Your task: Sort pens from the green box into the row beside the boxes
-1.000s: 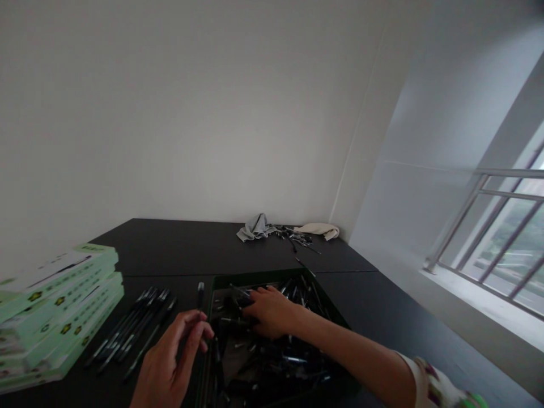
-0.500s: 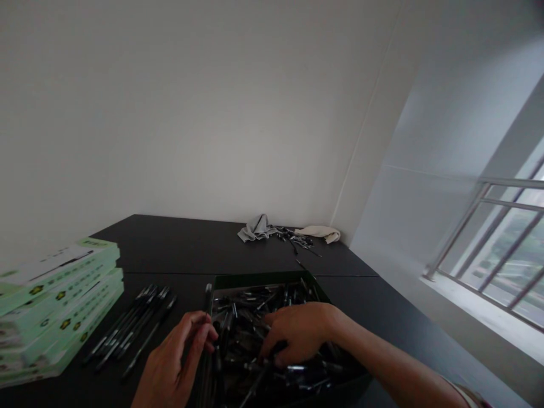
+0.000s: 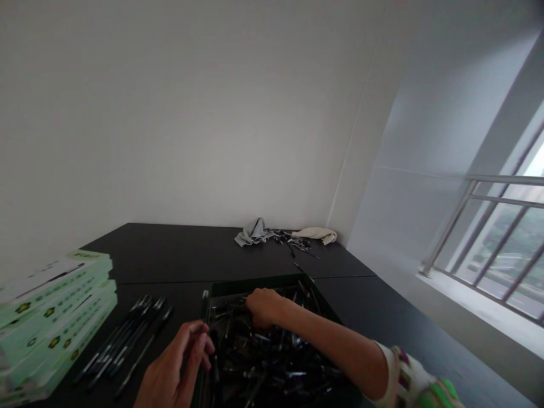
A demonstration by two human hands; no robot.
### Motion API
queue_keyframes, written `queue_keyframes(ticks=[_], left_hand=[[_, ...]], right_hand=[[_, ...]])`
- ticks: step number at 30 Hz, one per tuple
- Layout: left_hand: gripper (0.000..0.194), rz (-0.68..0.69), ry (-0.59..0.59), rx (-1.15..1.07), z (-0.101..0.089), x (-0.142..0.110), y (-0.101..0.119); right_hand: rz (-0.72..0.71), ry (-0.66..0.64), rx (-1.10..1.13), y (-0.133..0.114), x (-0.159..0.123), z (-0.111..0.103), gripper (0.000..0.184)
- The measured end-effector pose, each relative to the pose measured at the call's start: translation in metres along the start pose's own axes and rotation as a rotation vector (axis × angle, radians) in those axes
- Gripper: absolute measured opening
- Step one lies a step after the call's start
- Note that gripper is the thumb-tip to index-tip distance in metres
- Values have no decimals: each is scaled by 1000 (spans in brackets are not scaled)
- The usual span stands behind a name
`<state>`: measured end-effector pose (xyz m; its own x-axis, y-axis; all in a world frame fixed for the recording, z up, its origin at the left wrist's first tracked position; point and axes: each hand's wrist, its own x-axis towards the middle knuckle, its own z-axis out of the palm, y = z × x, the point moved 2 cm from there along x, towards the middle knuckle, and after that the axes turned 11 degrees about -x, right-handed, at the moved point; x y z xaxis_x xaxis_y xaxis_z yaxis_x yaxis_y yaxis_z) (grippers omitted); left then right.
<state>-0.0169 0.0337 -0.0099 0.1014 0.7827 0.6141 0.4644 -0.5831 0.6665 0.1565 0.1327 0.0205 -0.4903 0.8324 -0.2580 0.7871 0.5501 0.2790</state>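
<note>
A jumble of black pens [image 3: 263,362] fills a dark green tray [image 3: 255,281], lying at all angles with no shared direction. The right hand [image 3: 264,307] is the nearer one, reaching in from the right with its fingers [image 3: 255,298] curled down among the pens toward the tray's far left; whether they grip a pen, I cannot tell. Just outside the tray's left wall, the left hand [image 3: 174,365] is clenched around a slim dark pen [image 3: 205,303], whose long axis stands nearly upright. Farther left, a row of pens [image 3: 123,340] lies slanted on the black tabletop [image 3: 170,249], beside a stack of green booklets [image 3: 46,317].
</note>
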Motion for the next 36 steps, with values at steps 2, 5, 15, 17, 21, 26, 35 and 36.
queue_keyframes(ticks=[2,5,15,17,21,26,35,36], left_hand=[[13,20,-3,6,0,0,0],[12,23,-10,11,1,1,0],[12,26,-10,-3,1,-2,-1],[11,20,-13,-12,1,-2,-2],[11,20,-12,-28,1,-1,-3],[12,39,-10,-25,1,0,-2],[12,56,-18,-7,2,0,-3],[12,59,-16,-8,2,0,-4]], right_hand=[[-31,-18,-11,-4,3,6,29],[-63,-27,-23,-7,3,12,30],[-257,-35,23,-1,-9,7,28],[-183,16,13,0,-8,4,31],[-23,110,-22,-6,-2,7,33],[11,174,-49,-12,2,13,31],[5,195,-70,-13,10,17,22],[6,198,-69,-13,10,19,23]])
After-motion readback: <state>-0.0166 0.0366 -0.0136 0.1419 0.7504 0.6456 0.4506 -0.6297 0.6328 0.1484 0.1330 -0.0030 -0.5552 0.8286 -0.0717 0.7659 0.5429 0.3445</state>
